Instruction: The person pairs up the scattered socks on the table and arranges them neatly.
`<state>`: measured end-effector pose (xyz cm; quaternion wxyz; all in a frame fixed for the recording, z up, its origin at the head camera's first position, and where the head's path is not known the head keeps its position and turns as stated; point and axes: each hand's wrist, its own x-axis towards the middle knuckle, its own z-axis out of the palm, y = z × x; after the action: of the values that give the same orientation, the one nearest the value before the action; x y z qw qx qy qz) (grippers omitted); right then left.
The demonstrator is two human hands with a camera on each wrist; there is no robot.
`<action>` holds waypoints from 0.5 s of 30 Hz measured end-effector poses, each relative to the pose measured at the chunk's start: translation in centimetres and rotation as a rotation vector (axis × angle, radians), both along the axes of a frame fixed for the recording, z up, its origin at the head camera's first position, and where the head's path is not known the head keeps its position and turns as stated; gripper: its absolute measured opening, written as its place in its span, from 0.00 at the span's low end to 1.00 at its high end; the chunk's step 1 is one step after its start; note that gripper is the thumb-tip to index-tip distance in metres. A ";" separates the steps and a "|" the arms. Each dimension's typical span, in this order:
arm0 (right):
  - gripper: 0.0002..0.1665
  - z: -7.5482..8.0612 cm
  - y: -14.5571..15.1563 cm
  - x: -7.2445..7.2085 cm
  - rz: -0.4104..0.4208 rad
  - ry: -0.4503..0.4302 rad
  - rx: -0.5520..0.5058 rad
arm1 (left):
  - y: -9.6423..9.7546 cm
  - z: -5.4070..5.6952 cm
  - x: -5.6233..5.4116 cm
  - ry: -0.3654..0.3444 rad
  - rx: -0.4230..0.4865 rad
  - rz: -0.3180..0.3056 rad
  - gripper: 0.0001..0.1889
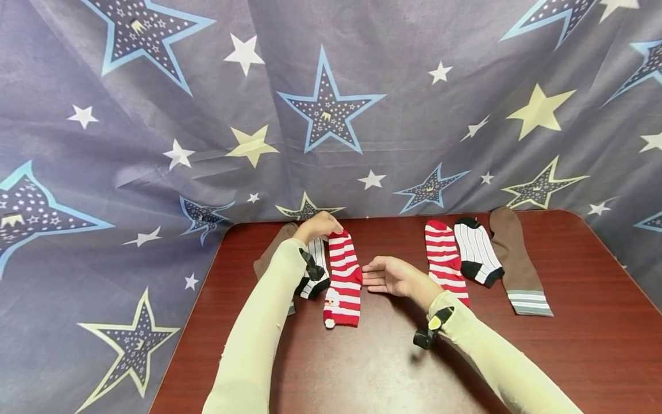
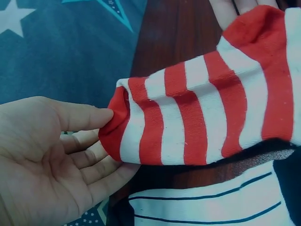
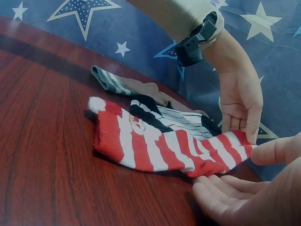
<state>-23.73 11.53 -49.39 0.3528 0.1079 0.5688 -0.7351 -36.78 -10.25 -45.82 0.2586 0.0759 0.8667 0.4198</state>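
Note:
A red-and-white striped sock (image 1: 345,270) with a Santa face and a white pompom at its cuff lies on the table. My left hand (image 1: 318,224) pinches its red toe (image 2: 115,129) between thumb and fingers. Beside the sock's red heel (image 2: 254,23) is my right hand (image 1: 394,277), its fingers extended and the fingertips at the heel's edge. Just left of this sock lies a white sock with black stripes (image 3: 181,121), partly covered by my left wrist in the head view. A brown sock (image 1: 270,253) is farther left, mostly hidden behind the left arm.
On the right side of the brown table (image 1: 584,356) lie another red-striped sock (image 1: 443,259), a black-and-white ankle sock (image 1: 478,250) and a long brown sock (image 1: 519,264). A star-patterned cloth (image 1: 331,172) hangs along the table's far edge.

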 end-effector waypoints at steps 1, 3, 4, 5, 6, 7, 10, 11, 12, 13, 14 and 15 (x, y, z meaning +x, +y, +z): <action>0.33 0.0 0.0 0.0 0.000 -0.002 -0.002 | 0.0 0.1 0.0 -0.015 0.007 -0.002 0.16; 0.32 -0.1 -0.2 0.0 0.002 -0.004 -0.005 | 0.0 0.3 -0.2 -0.033 0.023 -0.005 0.16; 0.32 -0.1 -0.2 0.0 0.004 -0.001 -0.011 | 0.0 0.4 -0.2 -0.037 0.030 -0.003 0.16; 0.31 -0.1 -0.2 0.0 0.005 -0.004 -0.014 | 0.0 0.4 -0.3 -0.039 0.038 -0.001 0.16; 0.30 -0.1 -0.3 0.0 0.006 -0.005 -0.019 | 0.0 0.4 -0.3 -0.040 0.048 0.003 0.15; 0.29 -0.2 -0.4 0.0 0.007 -0.004 -0.022 | 0.1 0.4 -0.3 -0.038 0.055 0.009 0.15; 0.26 -0.2 -0.5 0.1 0.023 0.005 -0.037 | 0.2 0.5 -0.3 -0.025 0.074 0.021 0.14; 0.24 -0.2 -0.6 0.1 0.027 0.004 -0.038 | 0.2 0.5 -0.4 -0.022 0.081 0.022 0.14; 0.22 -0.2 -0.7 0.2 0.030 0.005 -0.044 | 0.3 0.5 -0.4 -0.021 0.085 0.025 0.14; 0.21 -0.3 -0.7 0.2 0.033 0.011 -0.047 | 0.3 0.5 -0.4 -0.021 0.090 0.024 0.14; 0.20 -0.3 -0.8 0.2 0.035 0.014 -0.049 | 0.3 0.6 -0.4 -0.023 0.094 0.023 0.14; 0.18 -0.3 -0.9 0.2 0.033 0.014 -0.051 | 0.3 0.7 -0.4 -0.025 0.096 0.022 0.14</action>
<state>-23.52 10.65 -49.72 0.3636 0.0842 0.5541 -0.7441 -37.16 -9.91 -45.17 0.2609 0.0737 0.8430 0.4647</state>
